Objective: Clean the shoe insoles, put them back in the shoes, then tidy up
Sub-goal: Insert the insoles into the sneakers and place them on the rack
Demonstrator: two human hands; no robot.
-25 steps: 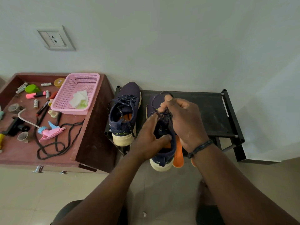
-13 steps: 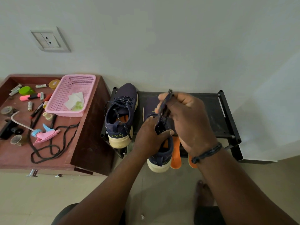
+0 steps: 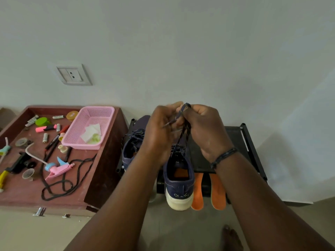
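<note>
A navy shoe (image 3: 178, 180) with a cream sole sits heel toward me at the front edge of a black rack (image 3: 233, 140); orange shows inside it. Its dark laces (image 3: 184, 134) are pulled up taut. My right hand (image 3: 204, 131) pinches the lace loop at the top, and my left hand (image 3: 159, 134) holds a lace end beside it. A second navy shoe (image 3: 133, 147) stands to the left, partly hidden by my left hand. Two orange insoles (image 3: 197, 191) (image 3: 218, 192) hang over the rack's front edge, right of the shoe.
A brown table (image 3: 101, 174) at the left carries a pink basket (image 3: 87, 127) with white wipes, a pink spray head (image 3: 58, 168), a loose black cord (image 3: 61, 185), markers and small items. A wall socket (image 3: 72, 74) sits above. My bare foot (image 3: 231, 238) rests on the floor.
Both hands have risen from the shoe's opening, drawing the laces upward and taut. My view has tilted up, so more wall shows and a second insole is visible.
</note>
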